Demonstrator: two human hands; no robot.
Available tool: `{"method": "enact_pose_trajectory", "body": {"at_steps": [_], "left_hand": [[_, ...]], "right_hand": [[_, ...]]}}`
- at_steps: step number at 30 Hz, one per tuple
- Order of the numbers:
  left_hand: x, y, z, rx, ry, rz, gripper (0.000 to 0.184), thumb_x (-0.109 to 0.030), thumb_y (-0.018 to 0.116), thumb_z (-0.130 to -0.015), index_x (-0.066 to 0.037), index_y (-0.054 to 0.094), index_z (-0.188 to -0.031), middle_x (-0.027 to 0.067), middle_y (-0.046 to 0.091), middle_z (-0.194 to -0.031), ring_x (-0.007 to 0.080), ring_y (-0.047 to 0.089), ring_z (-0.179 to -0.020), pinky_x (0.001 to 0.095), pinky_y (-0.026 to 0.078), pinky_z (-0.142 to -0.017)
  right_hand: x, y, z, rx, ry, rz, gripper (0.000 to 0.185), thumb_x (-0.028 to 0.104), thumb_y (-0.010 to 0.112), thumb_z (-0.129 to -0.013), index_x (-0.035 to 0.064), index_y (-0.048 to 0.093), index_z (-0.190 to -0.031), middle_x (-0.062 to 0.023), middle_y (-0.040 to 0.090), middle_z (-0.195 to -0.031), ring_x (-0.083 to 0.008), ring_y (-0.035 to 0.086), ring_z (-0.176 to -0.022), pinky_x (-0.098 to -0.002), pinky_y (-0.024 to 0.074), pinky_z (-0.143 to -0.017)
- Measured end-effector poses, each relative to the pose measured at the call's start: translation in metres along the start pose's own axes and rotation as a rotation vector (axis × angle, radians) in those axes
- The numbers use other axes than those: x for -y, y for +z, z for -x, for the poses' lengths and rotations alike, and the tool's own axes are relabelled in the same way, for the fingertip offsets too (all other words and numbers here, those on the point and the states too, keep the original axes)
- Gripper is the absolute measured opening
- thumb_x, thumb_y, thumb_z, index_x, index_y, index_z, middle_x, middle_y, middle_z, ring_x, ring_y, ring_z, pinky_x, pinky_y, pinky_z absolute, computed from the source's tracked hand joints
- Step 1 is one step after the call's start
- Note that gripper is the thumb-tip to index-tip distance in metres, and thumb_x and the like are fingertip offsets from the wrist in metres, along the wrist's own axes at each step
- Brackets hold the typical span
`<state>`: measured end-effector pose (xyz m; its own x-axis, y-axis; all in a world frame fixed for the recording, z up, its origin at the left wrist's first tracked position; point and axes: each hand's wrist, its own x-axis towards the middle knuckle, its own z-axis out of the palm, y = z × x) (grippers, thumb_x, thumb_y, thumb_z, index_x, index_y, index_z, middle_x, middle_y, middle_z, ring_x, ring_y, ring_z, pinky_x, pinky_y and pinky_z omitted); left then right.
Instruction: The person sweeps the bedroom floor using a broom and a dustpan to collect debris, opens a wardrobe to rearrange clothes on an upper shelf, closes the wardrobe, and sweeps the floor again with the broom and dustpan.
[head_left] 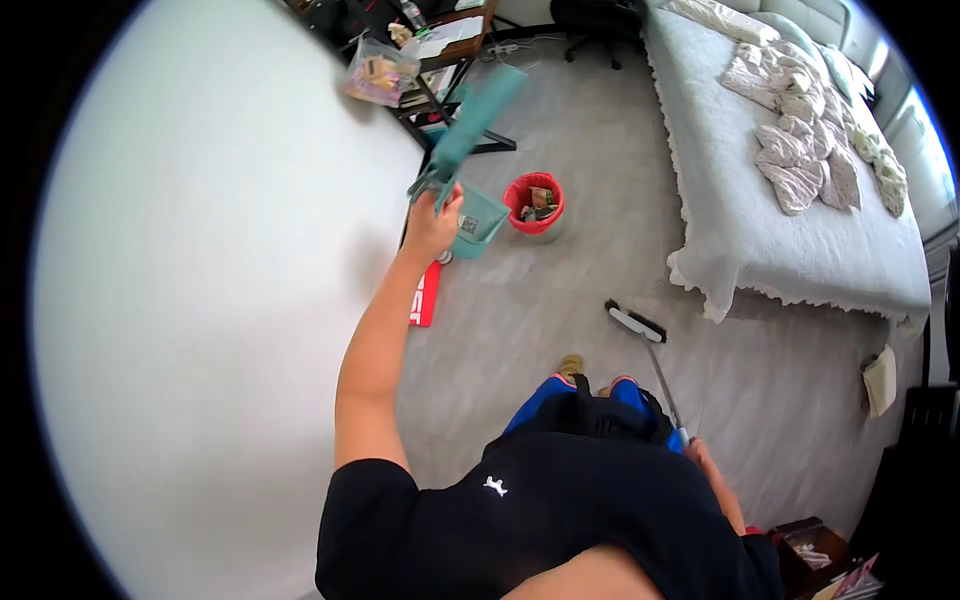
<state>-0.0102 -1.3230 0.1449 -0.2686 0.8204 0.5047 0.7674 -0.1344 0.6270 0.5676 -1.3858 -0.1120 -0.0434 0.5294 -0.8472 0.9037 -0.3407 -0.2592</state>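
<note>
My left hand point(434, 222) is stretched out beside the wall, its fingers closed round a teal plastic piece point(475, 120). That piece is long and flat, slants up to the right and is smeared by motion; its exact kind does not show. Just below the hand is an open teal container point(480, 224) with a square code label. My right hand point(702, 458), low by my hip, grips the grey handle of a broom point(638, 322). The broom's dark bristles rest on the floor in front of my feet.
A bin with a red liner point(518, 224) holds some rubbish. A red box point(426, 298) lies against the wall. A bed point(740, 215) with rumpled covers stands at right, a desk point(465, 45) and an office chair point(597, 18) at the back. An open box point(812, 548) is low right.
</note>
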Motion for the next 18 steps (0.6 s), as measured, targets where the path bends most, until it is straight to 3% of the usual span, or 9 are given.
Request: {"method": "enact_pose_trajectory", "body": {"at_steps": [5,7,9,11,12,15,18], "left_hand": [[0.027,0.065,-0.048,0.103,0.146,0.265,0.013,0.006,0.051,-0.070,-0.004,0.048,-0.078,0.0035,0.046,-0.062,0.0139,0.044,-0.056,0.0265,0.036,-0.052],[0.017,0.076,-0.064,0.361,0.273,0.136,0.024,0.013,0.042,-0.066,-0.002,0.051,-0.083,0.0137,0.051,-0.080,0.0276,0.051,-0.078,0.0314,0.041,-0.068],[0.029,0.109,-0.064,0.532,0.276,0.190,0.031,0.015,0.041,-0.057,-0.002,0.051,-0.081,0.0153,0.049,-0.081,0.0328,0.047,-0.080,0.0343,0.039,-0.070],[0.023,0.135,-0.054,0.594,0.527,0.146,0.028,0.014,0.044,-0.055,-0.001,0.050,-0.078,0.0148,0.047,-0.082,0.0327,0.047,-0.080,0.0359,0.039,-0.069],[0.022,0.149,-0.046,0.646,0.565,0.111,0.027,0.013,0.045,-0.055,-0.001,0.048,-0.077,0.0148,0.047,-0.082,0.0328,0.046,-0.079,0.0370,0.039,-0.068],[0.021,0.179,-0.013,0.784,0.589,0.019,0.026,0.012,0.049,-0.054,-0.003,0.043,-0.075,0.0126,0.045,-0.081,0.0310,0.046,-0.081,0.0379,0.038,-0.068],[0.023,0.192,0.008,0.830,0.618,-0.045,0.024,0.009,0.049,-0.057,-0.003,0.041,-0.077,0.0126,0.044,-0.079,0.0300,0.046,-0.079,0.0368,0.038,-0.067]], "right_hand": [[0.007,0.045,-0.002,-0.060,-0.025,-0.126,0.018,0.007,0.054,-0.069,-0.0066,0.049,-0.079,-0.0174,0.055,-0.058,-0.0237,0.056,-0.046,-0.0341,0.0432,-0.035],[-0.014,0.074,-0.015,-0.106,-0.112,-0.159,0.018,0.008,0.052,-0.070,-0.0077,0.051,-0.079,-0.0212,0.057,-0.063,-0.0283,0.058,-0.051,-0.0364,0.0434,-0.037],[-0.012,0.083,-0.016,-0.154,-0.187,-0.140,0.019,0.011,0.051,-0.070,-0.0073,0.053,-0.078,-0.0236,0.058,-0.067,-0.0317,0.060,-0.059,-0.0388,0.0453,-0.042],[-0.045,0.118,-0.041,-0.318,-0.302,-0.122,0.022,0.014,0.050,-0.070,-0.0058,0.055,-0.077,-0.0244,0.058,-0.071,-0.0334,0.060,-0.066,-0.0398,0.0463,-0.051],[-0.056,0.129,-0.052,-0.399,-0.359,-0.108,0.023,0.016,0.050,-0.070,-0.0051,0.056,-0.076,-0.0248,0.058,-0.073,-0.0343,0.060,-0.070,-0.0404,0.0467,-0.055],[-0.035,0.121,-0.038,-0.326,-0.173,-0.130,0.024,0.019,0.050,-0.069,-0.0025,0.058,-0.077,-0.0248,0.058,-0.075,-0.0345,0.059,-0.076,-0.0400,0.0455,-0.065],[-0.024,0.122,-0.030,-0.338,-0.166,-0.112,0.023,0.018,0.047,-0.071,-0.0016,0.057,-0.077,-0.0245,0.058,-0.076,-0.0349,0.058,-0.077,-0.0402,0.0452,-0.064]]}}
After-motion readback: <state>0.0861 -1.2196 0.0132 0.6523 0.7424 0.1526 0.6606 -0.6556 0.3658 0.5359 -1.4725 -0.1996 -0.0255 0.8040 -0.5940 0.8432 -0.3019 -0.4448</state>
